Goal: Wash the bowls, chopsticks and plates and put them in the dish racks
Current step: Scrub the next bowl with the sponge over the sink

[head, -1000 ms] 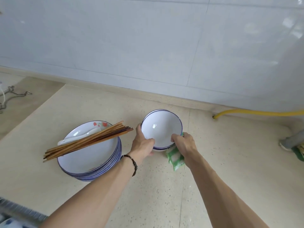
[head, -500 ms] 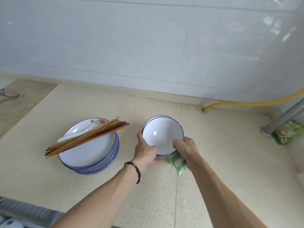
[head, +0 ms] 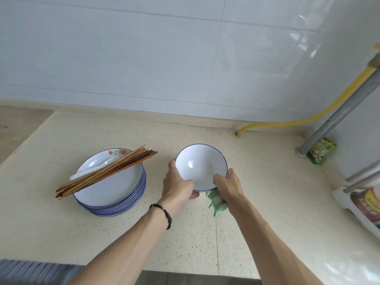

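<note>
Both hands grip the bowl (head: 200, 168) mid-desk, left hand (head: 178, 187) at its 8 o'clock rim, right hand (head: 227, 187) at 5 o'clock also clutching a green sponge (head: 216, 203); lifting level seems wisest.

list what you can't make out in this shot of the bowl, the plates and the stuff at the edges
- Bowl: whether more bowls sit beneath; left hand and right hand cover its near side.
- Plates: exact count; stacked rims too thin.
- Green sponge: shape mostly hidden by the right hand.
- Red-labelled container: cut off by the right edge.
- Packet: print too small.
</note>
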`<action>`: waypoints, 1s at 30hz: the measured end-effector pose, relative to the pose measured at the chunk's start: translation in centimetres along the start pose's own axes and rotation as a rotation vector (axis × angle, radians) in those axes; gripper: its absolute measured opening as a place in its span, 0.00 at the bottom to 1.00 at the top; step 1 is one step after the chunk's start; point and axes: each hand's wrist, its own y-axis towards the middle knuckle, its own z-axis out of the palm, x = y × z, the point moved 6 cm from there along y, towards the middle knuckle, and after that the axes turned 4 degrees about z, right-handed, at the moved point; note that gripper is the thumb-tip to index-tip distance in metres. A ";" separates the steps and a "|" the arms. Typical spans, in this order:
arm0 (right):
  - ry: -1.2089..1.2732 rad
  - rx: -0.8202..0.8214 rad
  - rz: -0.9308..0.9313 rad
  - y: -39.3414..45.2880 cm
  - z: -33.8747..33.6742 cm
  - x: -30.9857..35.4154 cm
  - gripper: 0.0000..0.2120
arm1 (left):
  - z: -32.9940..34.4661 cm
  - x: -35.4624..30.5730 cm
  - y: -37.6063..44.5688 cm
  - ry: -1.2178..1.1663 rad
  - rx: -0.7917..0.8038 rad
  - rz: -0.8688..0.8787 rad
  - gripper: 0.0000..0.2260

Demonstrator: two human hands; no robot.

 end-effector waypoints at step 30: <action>0.891 -0.567 0.162 -28.5 -29.9 -31.7 0.19 | 29.3 4.0 -26.3 0.240 0.825 0.149 0.22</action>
